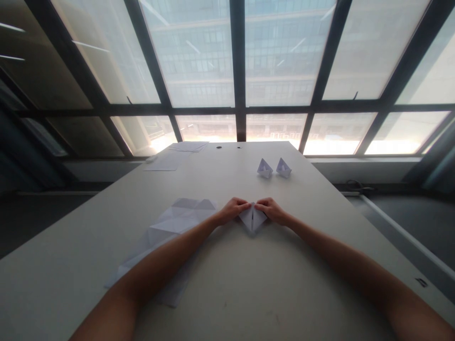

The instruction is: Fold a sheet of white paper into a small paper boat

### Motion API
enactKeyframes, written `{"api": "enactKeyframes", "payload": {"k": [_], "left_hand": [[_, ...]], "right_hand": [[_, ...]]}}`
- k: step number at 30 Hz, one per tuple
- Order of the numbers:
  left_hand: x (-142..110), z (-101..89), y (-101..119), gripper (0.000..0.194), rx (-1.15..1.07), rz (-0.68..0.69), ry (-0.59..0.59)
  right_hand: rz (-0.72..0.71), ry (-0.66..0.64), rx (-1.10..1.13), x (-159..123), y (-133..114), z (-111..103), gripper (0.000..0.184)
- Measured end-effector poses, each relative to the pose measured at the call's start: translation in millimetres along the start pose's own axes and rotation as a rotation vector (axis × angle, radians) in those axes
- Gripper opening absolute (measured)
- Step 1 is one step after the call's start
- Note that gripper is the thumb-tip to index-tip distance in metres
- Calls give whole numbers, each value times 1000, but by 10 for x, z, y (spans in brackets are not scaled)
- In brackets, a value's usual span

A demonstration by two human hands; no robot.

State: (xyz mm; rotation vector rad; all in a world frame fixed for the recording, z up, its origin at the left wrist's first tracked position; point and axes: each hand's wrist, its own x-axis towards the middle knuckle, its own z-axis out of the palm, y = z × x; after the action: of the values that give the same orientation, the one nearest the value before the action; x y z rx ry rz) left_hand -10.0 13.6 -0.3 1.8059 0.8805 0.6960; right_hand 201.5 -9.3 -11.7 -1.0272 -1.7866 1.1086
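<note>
A small folded white paper piece (pixel 252 219), shaped like a downward-pointing diamond, lies on the white table (pixel 249 284) in front of me. My left hand (pixel 232 210) pinches its upper left edge with curled fingers. My right hand (pixel 271 209) pinches its upper right edge the same way. Both sets of fingertips nearly meet over the top of the paper. Two finished paper boats (pixel 265 167) (pixel 283 167) stand side by side farther back on the table.
A creased, unfolded white sheet (pixel 174 222) lies under and beside my left forearm. Flat paper sheets (pixel 169 161) and a stack (pixel 188 146) rest at the table's far left end. Large windows rise beyond the far edge. The table's right edge drops off near a floor rail.
</note>
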Motion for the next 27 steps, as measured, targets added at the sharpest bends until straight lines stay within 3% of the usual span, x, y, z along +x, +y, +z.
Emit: {"api": "enactKeyframes", "payload": {"k": [15,20,27], "left_hand": [[-28,11,55,55,-20,-28,106],[4,4,-28,54,-80,-49,238],[123,-12,-203,51,-336,-57,462]], "right_hand": [[13,105,-2,-9,-14,9,38],[36,249,-1,-5,-21,13,36],[49,425,92,43,49,-40,35]]}}
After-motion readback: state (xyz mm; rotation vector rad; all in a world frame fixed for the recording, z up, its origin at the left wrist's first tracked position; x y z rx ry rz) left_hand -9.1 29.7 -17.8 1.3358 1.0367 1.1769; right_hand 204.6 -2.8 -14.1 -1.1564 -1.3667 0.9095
